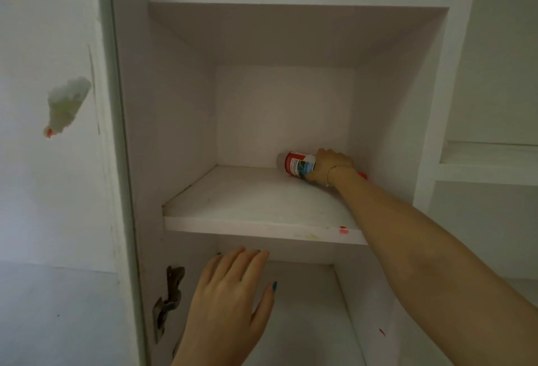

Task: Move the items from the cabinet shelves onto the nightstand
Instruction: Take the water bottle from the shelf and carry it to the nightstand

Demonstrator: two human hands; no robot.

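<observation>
A white cabinet (180,103), its door (58,205) open at nine o'clock. At three o'clock on the middle shelf (247,205), near the back, the right hand (332,166) grips a tilted red-labelled bottle (300,163). At six o'clock the left hand (230,292) hovers, fingers straight, holding nothing.

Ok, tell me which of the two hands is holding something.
The right hand, deep in the middle shelf, grips a red-labelled bottle; the left hand is straight-fingered below that shelf, holding nothing.
</observation>
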